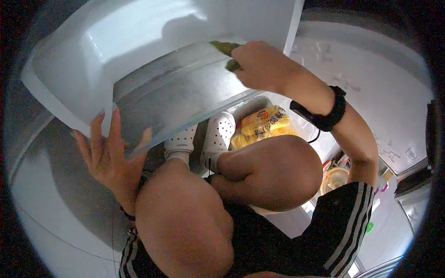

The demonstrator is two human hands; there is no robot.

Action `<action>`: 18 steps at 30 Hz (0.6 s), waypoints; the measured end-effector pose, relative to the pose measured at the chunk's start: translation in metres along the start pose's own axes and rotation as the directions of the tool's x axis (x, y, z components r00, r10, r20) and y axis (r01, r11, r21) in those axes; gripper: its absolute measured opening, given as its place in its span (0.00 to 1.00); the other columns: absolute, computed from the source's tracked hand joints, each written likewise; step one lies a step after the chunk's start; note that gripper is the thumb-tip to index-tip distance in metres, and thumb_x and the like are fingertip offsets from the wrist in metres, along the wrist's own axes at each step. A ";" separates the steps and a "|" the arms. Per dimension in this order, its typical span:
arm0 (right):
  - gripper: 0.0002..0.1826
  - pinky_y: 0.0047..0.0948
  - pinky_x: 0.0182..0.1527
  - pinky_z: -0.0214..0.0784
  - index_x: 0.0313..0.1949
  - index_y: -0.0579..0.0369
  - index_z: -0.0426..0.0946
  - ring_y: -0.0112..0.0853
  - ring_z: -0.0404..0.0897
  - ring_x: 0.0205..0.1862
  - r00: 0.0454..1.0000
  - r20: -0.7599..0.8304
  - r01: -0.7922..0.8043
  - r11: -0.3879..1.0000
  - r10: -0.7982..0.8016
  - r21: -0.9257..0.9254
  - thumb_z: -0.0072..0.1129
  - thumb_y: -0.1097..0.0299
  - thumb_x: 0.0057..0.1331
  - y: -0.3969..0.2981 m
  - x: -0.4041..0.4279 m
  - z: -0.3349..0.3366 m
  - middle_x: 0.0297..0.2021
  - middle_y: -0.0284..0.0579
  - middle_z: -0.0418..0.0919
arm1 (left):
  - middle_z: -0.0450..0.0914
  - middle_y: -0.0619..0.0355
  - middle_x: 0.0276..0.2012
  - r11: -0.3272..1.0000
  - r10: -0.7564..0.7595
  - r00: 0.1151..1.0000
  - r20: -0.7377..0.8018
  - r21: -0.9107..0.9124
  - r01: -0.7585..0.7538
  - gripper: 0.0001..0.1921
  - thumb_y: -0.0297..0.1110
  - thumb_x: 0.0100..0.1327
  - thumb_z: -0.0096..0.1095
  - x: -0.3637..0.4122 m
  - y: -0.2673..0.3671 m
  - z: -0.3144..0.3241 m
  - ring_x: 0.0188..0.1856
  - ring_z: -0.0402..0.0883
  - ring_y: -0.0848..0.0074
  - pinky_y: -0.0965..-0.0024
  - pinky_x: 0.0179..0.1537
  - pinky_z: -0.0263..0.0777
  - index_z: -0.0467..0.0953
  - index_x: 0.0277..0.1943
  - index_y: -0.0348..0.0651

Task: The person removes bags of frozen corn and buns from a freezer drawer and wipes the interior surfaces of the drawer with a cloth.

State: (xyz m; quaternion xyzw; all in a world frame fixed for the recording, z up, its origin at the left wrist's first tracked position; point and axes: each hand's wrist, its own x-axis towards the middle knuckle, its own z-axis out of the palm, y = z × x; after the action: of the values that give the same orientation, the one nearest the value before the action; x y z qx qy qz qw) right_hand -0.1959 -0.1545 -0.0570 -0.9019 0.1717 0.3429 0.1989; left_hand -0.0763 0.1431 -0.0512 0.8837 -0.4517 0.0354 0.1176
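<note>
A white plastic bin [69, 66], like a refrigerator drawer, tilts above my knees with a clear panel [174, 104] along its near side. My left hand [116, 163] grips the bin's lower left corner, fingers spread along the white edge and thumb at the clear panel. Inside the bin's right part, my right hand [264, 66] is closed on a dark green cloth-like piece [224, 47]. Parts of that piece stick out on both sides of the fingers, and blur hides its exact kind. It is close to the clear panel; whether it touches cannot be told.
White perforated clogs [220, 128] are on my feet below the bin. Beside them lies a yellow printed package [266, 121] in clear plastic. A round tub [336, 179] stands right of my knee. A pale appliance panel [354, 80] rises at right. A green cap [370, 227] lies lower right.
</note>
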 end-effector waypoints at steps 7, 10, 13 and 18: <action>0.11 0.49 0.42 0.72 0.37 0.68 0.73 0.56 0.79 0.39 0.873 -0.460 0.068 0.974 -0.163 -0.217 0.54 0.73 0.57 -0.008 0.022 -0.024 0.33 0.62 0.79 | 0.83 0.56 0.42 1.000 -0.012 1.000 -0.003 0.021 0.012 0.31 0.47 0.43 0.78 0.004 -0.002 -0.011 0.55 0.79 0.66 0.39 0.65 0.60 0.81 0.52 0.46; 0.11 0.48 0.42 0.73 0.38 0.68 0.73 0.56 0.80 0.39 0.893 -0.384 0.145 0.958 -0.234 -0.246 0.53 0.75 0.56 0.014 0.048 -0.007 0.33 0.63 0.79 | 0.83 0.55 0.43 0.999 0.019 1.000 -0.001 0.029 -0.019 0.30 0.47 0.44 0.78 0.005 0.001 -0.002 0.55 0.79 0.66 0.39 0.65 0.60 0.81 0.52 0.46; 0.11 0.48 0.42 0.73 0.39 0.68 0.73 0.55 0.80 0.39 0.962 -0.160 0.190 0.963 -0.221 -0.191 0.52 0.76 0.56 0.006 0.066 -0.003 0.33 0.63 0.79 | 0.83 0.56 0.40 1.000 -0.004 1.000 0.001 -0.003 0.004 0.30 0.48 0.45 0.77 0.004 0.000 0.000 0.55 0.78 0.68 0.39 0.65 0.60 0.81 0.52 0.46; 0.12 0.47 0.42 0.73 0.40 0.69 0.74 0.55 0.80 0.40 0.945 0.229 0.262 0.960 -0.235 -0.097 0.52 0.77 0.55 -0.031 0.101 -0.001 0.33 0.63 0.79 | 0.83 0.58 0.36 0.998 0.013 1.000 0.022 0.062 -0.014 0.28 0.50 0.47 0.76 0.006 -0.001 -0.010 0.57 0.77 0.69 0.38 0.65 0.60 0.81 0.51 0.48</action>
State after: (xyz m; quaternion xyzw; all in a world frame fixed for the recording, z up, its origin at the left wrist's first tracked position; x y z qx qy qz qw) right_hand -0.1105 -0.1459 -0.1182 -0.8847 0.0119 0.4206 0.2008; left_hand -0.0718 0.1410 -0.0410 0.8841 -0.4577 0.0409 0.0848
